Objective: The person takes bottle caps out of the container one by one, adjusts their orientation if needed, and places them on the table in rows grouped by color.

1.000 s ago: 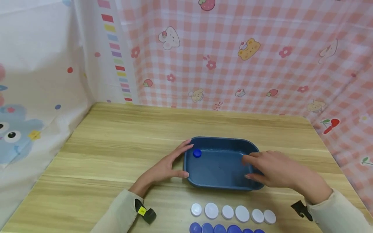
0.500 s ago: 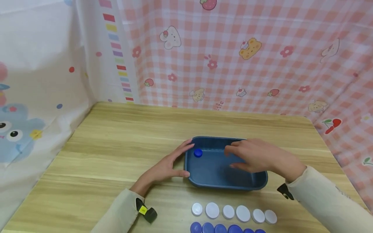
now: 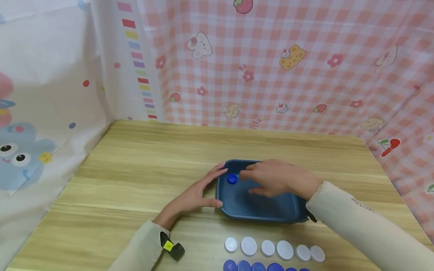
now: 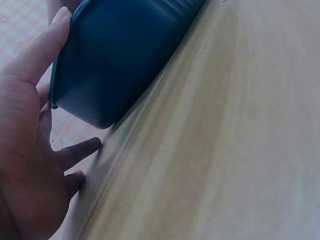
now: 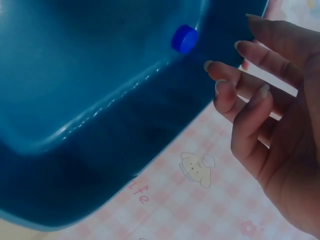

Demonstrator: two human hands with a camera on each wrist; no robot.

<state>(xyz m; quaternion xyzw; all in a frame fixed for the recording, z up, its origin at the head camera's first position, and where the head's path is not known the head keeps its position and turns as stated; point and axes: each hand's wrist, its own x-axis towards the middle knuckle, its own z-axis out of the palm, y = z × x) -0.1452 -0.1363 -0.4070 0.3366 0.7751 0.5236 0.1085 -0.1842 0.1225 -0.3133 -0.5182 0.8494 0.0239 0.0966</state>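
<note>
A dark blue plastic tray (image 3: 261,218) with raised sides stands on the table. Inside it, near the far left corner, lies a blue bottle cap (image 3: 232,179). My left hand (image 3: 196,192) rests against the tray's left end, its thumb and fingers spread along the rim; the left wrist view has a fingertip touching the tray wall (image 4: 115,60). Over the tray, my right hand (image 3: 271,177) reaches toward the cap with nothing in it. In the right wrist view its loosely bent fingers (image 5: 252,112) are apart from the cap (image 5: 184,39).
In front of the tray is a row of white caps (image 3: 249,246). Nearer still runs a row of blue-violet caps (image 3: 244,266), cut off by the frame's bottom edge. Patterned cloth (image 3: 257,90) hangs behind the wooden table (image 3: 142,162).
My right hand has moved left across the tray, from its right end to close by the blue bottle cap. The left hand and the cap have kept their places.
</note>
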